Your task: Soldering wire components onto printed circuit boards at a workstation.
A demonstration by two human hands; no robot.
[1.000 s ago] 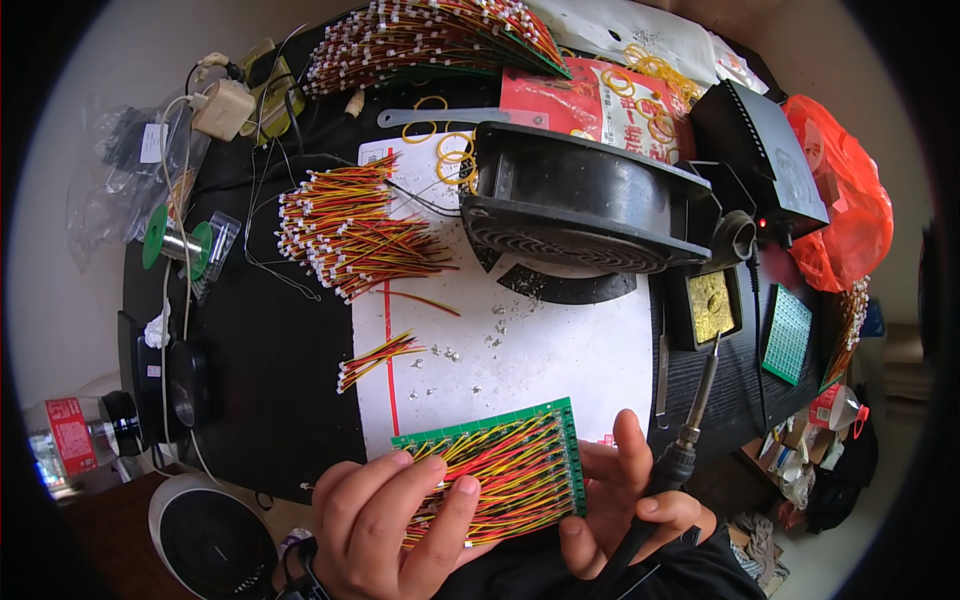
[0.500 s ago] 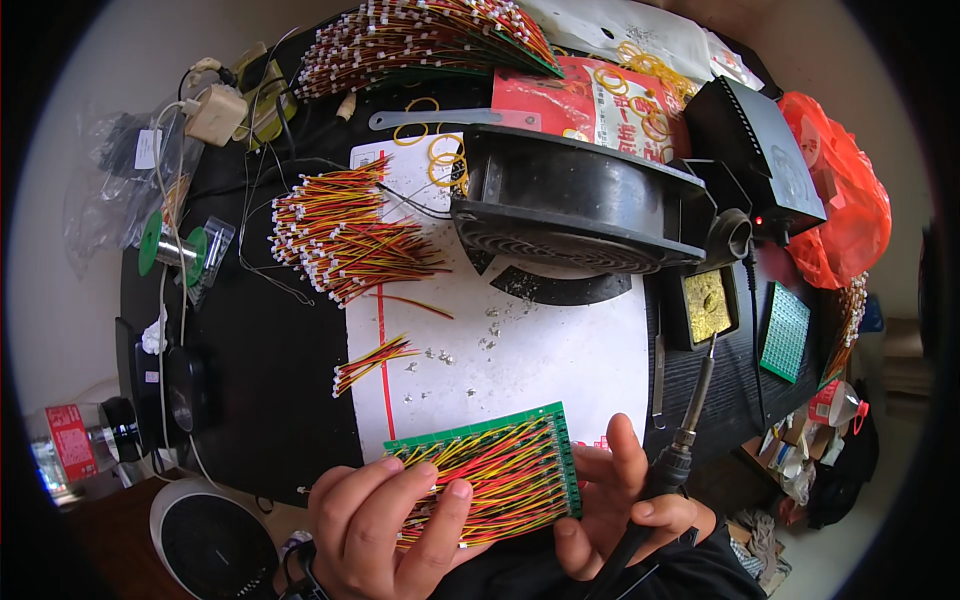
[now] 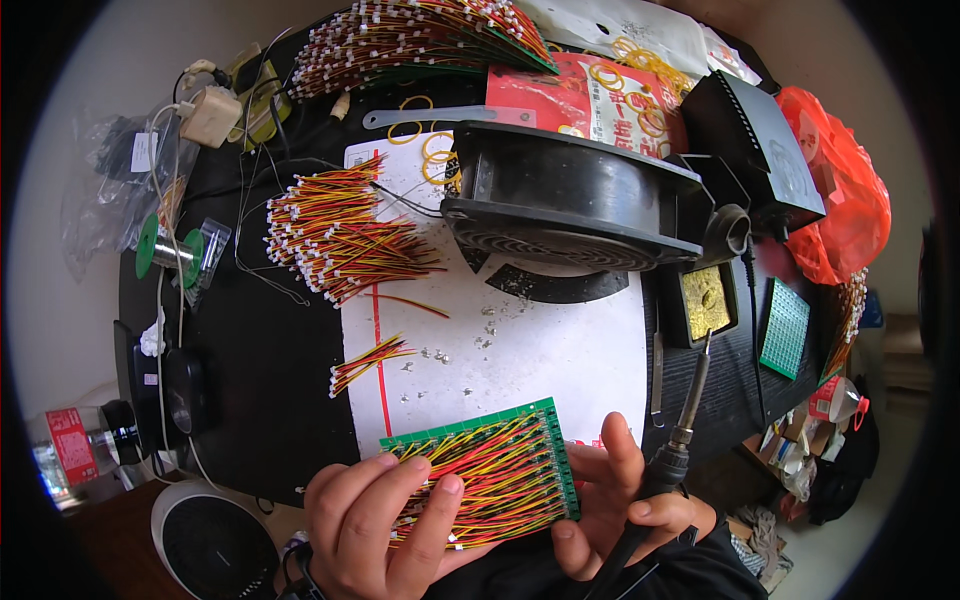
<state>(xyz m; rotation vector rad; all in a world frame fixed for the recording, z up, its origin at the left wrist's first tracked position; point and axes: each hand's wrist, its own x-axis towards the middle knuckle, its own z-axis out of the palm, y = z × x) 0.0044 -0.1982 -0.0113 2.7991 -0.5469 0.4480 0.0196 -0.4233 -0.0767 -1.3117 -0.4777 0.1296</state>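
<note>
A green circuit board (image 3: 470, 422) covered in rows of red, yellow and black wires lies tilted in my left hand (image 3: 375, 515), whose fingers press over the wires at the left side. My right hand (image 3: 640, 500) holds a soldering iron (image 3: 668, 462), its tip pointing up and away near the yellow sponge (image 3: 708, 300); the thumb and fingers are partly spread around the handle. The right fingertips come close to the board's right edge; whether they touch it I cannot tell. Beyond the board, a small bunch of wires (image 3: 368, 365) and a larger pile of wires (image 3: 345, 230) lie on the white sheet's left part.
A black fan (image 3: 575, 200) stands over the white sheet (image 3: 500, 370), with solder bits scattered before it. A black box (image 3: 755, 150), red plastic bag (image 3: 835, 180) and green board (image 3: 785, 330) sit at right. A solder spool (image 3: 168, 250) is at left; more wired boards (image 3: 420, 45) lie behind.
The whole view has shifted slightly, moving most things a little left in the picture. Both hands keep their holds on the board and the iron.
</note>
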